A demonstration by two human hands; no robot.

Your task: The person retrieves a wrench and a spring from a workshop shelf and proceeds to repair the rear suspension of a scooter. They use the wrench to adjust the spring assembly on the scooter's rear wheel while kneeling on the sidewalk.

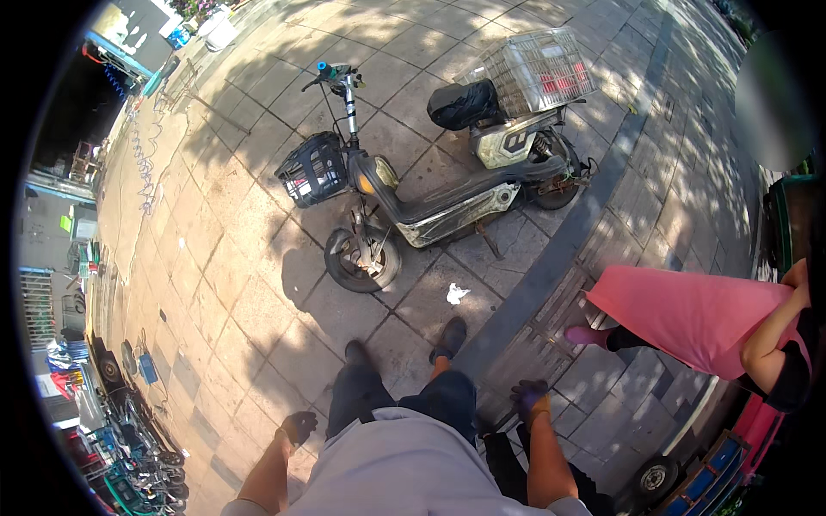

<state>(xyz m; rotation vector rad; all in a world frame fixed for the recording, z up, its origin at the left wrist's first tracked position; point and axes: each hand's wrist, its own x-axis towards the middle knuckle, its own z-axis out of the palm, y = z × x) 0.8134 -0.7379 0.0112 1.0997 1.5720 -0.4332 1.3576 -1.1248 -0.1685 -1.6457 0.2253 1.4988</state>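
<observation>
- The left hand (299, 427) hangs beside the person (404, 469); whether its fingers are closed, one cannot tell.
- The right hand (530, 398) hangs opposite, its fingers apart.
- The scooter (456, 205) stands on the paving (237, 258), ahead of both hands.

Open paving (232, 301), scooter (456, 205) across the way
A white scrap (457, 294) lies before it; the left hand (298, 427) has room leftward, while a pink-aproned person (688, 318) obstructs the right.

It's outdoors, roadside: paving slabs (228, 267), a scooter (447, 208).
</observation>
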